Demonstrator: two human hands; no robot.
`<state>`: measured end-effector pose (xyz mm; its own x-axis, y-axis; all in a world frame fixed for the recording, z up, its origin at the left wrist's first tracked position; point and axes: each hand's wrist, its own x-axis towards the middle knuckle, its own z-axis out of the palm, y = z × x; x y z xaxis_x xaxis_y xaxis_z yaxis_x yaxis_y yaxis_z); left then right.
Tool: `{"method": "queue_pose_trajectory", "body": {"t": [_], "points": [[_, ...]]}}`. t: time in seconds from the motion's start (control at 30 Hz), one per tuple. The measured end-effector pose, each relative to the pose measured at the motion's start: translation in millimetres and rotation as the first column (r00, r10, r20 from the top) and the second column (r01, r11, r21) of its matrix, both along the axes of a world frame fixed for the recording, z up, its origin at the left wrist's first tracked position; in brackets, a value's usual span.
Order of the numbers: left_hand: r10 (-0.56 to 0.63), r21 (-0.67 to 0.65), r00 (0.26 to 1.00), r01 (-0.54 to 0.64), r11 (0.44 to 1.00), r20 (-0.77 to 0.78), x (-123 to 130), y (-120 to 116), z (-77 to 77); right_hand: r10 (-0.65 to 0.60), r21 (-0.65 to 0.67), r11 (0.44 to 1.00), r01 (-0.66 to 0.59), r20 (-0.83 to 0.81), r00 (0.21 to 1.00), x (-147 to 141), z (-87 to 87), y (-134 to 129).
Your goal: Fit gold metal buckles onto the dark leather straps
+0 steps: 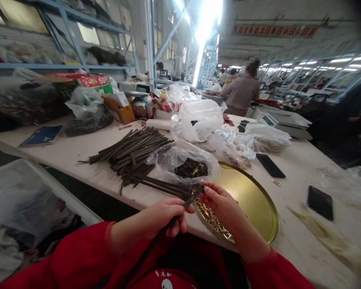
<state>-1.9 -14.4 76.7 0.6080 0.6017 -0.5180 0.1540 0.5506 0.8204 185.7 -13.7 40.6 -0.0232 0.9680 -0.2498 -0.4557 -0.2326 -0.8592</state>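
Observation:
A long dark strap [156, 239] runs up from the lower left through my left hand [171, 216], whose fingers are closed around it. My right hand [215, 198] pinches the strap's far end; any small part between those fingertips is too small to make out. Beneath my right hand lies a round gold tray [258, 204] with many small gold metal pieces [209, 218] on its left side. Just beyond the hands, an open clear plastic bag [165, 160] holds small dark pieces [191, 168]. A pile of dark straps [135, 150] spreads to the left of the bag.
Two black phones [270, 165] [320, 202] lie on the right of the white table [87, 160]. White plastic bags [201, 116] and an orange box [120, 108] stand farther back. A blue booklet [41, 135] lies at left. A person [242, 92] is beyond the table.

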Motion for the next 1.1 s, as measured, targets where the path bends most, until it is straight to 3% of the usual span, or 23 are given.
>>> {"method": "queue_pose_trajectory", "body": {"t": [0.53, 1.1], "points": [[-0.012, -0.016, 1.0, 0.012, 1.0, -0.008, -0.8, 4.7, -17.9, 0.05, -0.057, 0.998, -0.04, 0.19, 0.981, -6.0, -10.3, 2.8], [0.054, -0.26, 0.991, -0.021, 0.965, 0.119, -7.4, 8.5, -33.8, 0.108, -0.102, 0.99, -0.097, 0.103, 0.989, -10.0, -19.3, 6.3]]}}
